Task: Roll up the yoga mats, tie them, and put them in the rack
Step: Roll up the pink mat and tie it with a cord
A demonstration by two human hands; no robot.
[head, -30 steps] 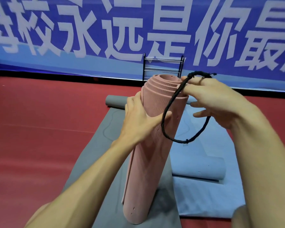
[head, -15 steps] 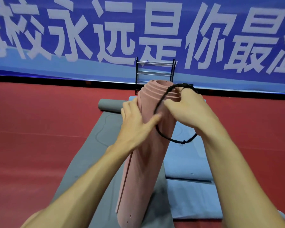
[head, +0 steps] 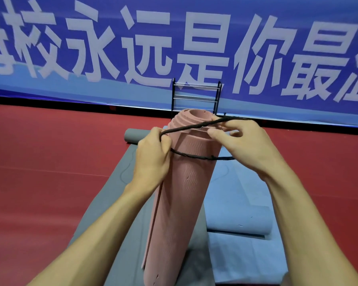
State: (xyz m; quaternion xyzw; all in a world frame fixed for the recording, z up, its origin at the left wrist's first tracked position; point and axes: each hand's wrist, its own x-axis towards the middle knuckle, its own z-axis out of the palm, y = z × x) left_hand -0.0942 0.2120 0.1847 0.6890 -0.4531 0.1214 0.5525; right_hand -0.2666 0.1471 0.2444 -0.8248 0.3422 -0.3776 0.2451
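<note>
On a flat grey floor mat (head: 116, 195), a rolled pink foam yoga mat (head: 186, 193) stands tilted, left hand (head: 153, 159) and right hand (head: 242, 145) each pinching a thin black cord loop (head: 186, 129) that could slip off its stepped top.

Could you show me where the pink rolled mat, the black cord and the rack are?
pink rolled mat (head: 186, 182): head view, its ribbed side below the cord.
black cord (head: 194, 126): head view, upper strand across the mat's top.
rack (head: 173, 97): head view, its left black post.
</note>
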